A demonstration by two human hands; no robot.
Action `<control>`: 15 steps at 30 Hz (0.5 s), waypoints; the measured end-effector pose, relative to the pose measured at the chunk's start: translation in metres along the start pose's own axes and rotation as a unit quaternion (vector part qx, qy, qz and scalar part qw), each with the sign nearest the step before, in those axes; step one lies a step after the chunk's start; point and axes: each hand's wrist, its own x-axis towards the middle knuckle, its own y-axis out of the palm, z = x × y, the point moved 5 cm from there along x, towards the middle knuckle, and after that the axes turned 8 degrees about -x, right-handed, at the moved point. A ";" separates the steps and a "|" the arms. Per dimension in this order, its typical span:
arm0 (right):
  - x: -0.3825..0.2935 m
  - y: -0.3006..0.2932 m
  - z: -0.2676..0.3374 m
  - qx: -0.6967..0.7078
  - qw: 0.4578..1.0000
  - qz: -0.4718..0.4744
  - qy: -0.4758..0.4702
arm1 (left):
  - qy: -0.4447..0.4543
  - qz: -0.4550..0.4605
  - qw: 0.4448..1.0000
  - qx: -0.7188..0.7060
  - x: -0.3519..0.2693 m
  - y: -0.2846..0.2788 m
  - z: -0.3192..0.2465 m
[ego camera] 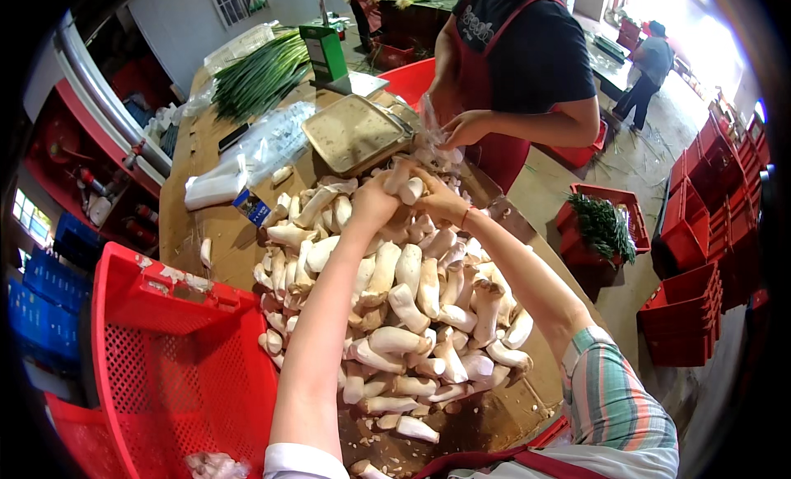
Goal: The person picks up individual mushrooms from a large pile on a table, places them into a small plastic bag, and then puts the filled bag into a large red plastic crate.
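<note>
A large heap of king oyster mushrooms (408, 269) covers the middle of the cardboard-topped table. At the heap's far side, my left hand (374, 201) and my right hand (440, 198) come together around a few thick mushroom stems (411, 190). The left fingers wrap one side of them and the right fingers the other; parts of the grip are hidden. Just beyond, a co-worker's hand (466, 128) holds a clear plastic bag (432, 136). Next to it stands a weighing scale with a dirty tray (352, 133).
An upright red crate (179, 368) stands against the table's left side. Plastic bags (266, 139), a phone (233, 137), a blue packet (251, 207) and scallions (259, 74) lie farther back, near a green scale display (324, 53). Red crates (680, 318) are stacked on the right.
</note>
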 end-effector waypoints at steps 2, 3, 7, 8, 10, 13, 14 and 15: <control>0.034 0.011 -0.024 -0.075 0.996 -0.034 -0.044 | -0.002 0.015 0.995 0.100 0.009 0.001 0.018; 0.045 0.011 -0.033 -0.152 0.982 -0.078 -0.084 | 0.002 0.036 0.981 0.191 0.013 0.006 0.026; 0.057 -0.002 -0.049 -0.155 0.970 -0.135 -0.128 | -0.040 0.074 0.976 0.203 0.005 0.004 0.009; 0.061 0.000 -0.053 -0.173 0.977 -0.101 -0.079 | -0.048 0.097 0.976 0.190 0.004 -0.003 0.011; 0.060 0.001 -0.054 -0.142 0.985 -0.069 -0.075 | -0.040 0.074 0.981 0.175 -0.003 -0.017 -0.004; 0.039 0.009 -0.032 -0.229 0.968 -0.056 -0.084 | 0.034 -0.008 0.994 0.103 -0.030 -0.052 -0.036; 0.039 0.005 -0.036 -0.252 0.960 -0.050 -0.109 | 0.053 -0.028 0.995 0.085 -0.041 -0.063 -0.046; 0.040 0.003 -0.039 -0.272 0.952 -0.041 -0.135 | 0.068 -0.048 0.994 0.069 -0.055 -0.076 -0.056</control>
